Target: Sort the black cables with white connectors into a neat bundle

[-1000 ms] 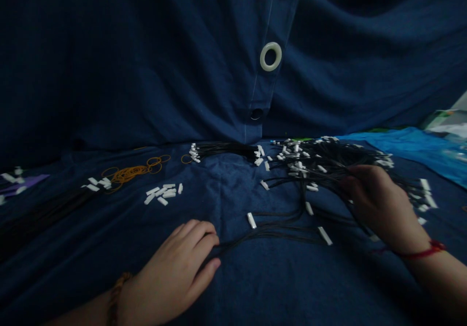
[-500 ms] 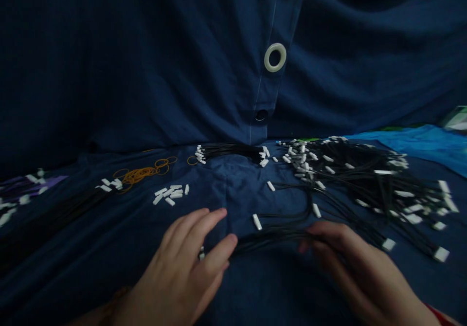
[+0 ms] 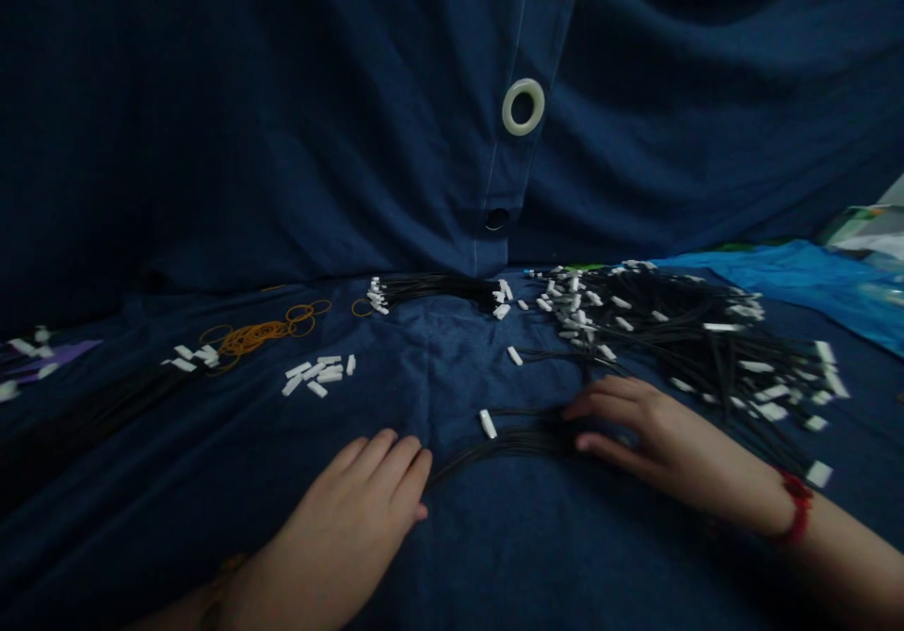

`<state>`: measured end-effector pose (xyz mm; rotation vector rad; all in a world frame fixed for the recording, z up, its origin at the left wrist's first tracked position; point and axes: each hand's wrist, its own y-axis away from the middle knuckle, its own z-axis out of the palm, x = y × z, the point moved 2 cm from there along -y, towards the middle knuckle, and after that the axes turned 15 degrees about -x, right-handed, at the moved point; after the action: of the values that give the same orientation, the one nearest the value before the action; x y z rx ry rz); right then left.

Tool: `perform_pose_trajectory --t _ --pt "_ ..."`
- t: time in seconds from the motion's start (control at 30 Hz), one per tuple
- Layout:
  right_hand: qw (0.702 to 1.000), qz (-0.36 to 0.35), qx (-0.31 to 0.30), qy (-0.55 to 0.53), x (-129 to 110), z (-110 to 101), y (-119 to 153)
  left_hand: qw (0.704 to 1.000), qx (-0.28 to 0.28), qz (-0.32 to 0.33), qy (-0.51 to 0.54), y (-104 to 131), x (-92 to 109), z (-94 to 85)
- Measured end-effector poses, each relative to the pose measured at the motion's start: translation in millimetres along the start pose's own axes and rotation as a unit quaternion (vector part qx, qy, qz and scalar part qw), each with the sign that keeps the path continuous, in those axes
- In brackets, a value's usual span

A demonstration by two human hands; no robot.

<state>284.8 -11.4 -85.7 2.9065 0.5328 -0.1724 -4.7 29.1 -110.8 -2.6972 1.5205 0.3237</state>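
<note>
My left hand (image 3: 360, 518) is closed round one end of a bundle of black cables (image 3: 494, 444); the ends inside it are hidden. Over the bundle's other end lies my right hand (image 3: 646, 438), thumb and fingers apart, with a red bracelet at the wrist. Whether those fingers touch the cables I cannot tell. A loose cable with a white connector (image 3: 488, 424) runs just beyond the bundle toward my right hand. Another white connector (image 3: 515, 356) lies farther off on the dark blue cloth (image 3: 487, 556).
A tangled heap of black cables with white connectors (image 3: 713, 348) spreads at right, beside blue plastic (image 3: 798, 273). At the back lies a neat cable bundle (image 3: 438, 286). Left are orange rubber bands (image 3: 258, 334), loose white connectors (image 3: 319, 374) and long black cables (image 3: 105, 405).
My left hand's fingers have closed round the bundle's end. My right hand has moved away from me and slightly left, its fingers spreading. The view has shifted slightly.
</note>
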Motion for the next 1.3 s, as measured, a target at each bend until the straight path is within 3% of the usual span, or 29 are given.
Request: perform_pose_trajectory --t 0.13,0.23,0.3,0.43,0.53,0.6,0.67,0.7,0.77,0.87,0.97,1.13,1.3 --pt "0.984 0.136 0.075 0.089 49.5 4.2 -3.4 0.998 0.053 0.005 0.016 0.1 -1.9 -3.7" --pt "0.976 0.177 0.082 0.097 76.8 15.1 -9.3 0.995 0.091 0.014 0.030 2.0 -2.1 -8.5" --pt "0.973 0.193 0.083 0.097 81.7 17.7 -10.8 0.993 0.106 0.019 0.040 3.2 -2.5 -10.3" --pt "0.957 0.252 0.108 0.093 68.4 3.8 0.0 0.988 0.132 0.025 0.069 6.5 -5.2 -12.2" --pt "0.927 0.307 0.187 0.104 46.3 -13.9 16.7 0.988 0.138 0.032 0.061 9.8 -5.7 -16.1" --pt "0.912 0.296 0.264 0.106 23.7 -20.6 26.0 0.988 0.145 0.023 0.051 12.1 -3.9 -21.2" --pt "0.921 0.225 0.307 0.083 -5.0 -19.1 30.1 0.985 0.169 -0.002 0.043 14.6 -0.2 -27.1" --pt "0.937 0.170 0.300 0.058 -20.4 -15.3 29.8 0.982 0.184 -0.017 0.029 15.7 2.4 -29.6" --pt "0.974 0.056 0.220 -0.026 -49.0 -3.9 25.7 0.979 0.203 -0.028 -0.018 17.7 8.4 -32.4" --pt "0.987 -0.030 0.124 -0.095 -71.6 9.3 19.4 0.986 0.150 0.004 -0.069 18.8 13.7 -30.2" --pt "0.993 -0.022 0.091 -0.069 -59.5 11.1 14.8 0.993 0.087 0.008 -0.084 19.6 10.3 -27.9" --pt "0.995 -0.014 0.089 0.029 -24.1 3.2 8.8 0.991 0.054 -0.065 -0.102 20.6 5.5 -24.0" --pt "0.999 -0.034 -0.003 0.032 -20.5 -1.9 6.1 0.994 0.030 -0.029 -0.105 14.7 12.7 -5.2"
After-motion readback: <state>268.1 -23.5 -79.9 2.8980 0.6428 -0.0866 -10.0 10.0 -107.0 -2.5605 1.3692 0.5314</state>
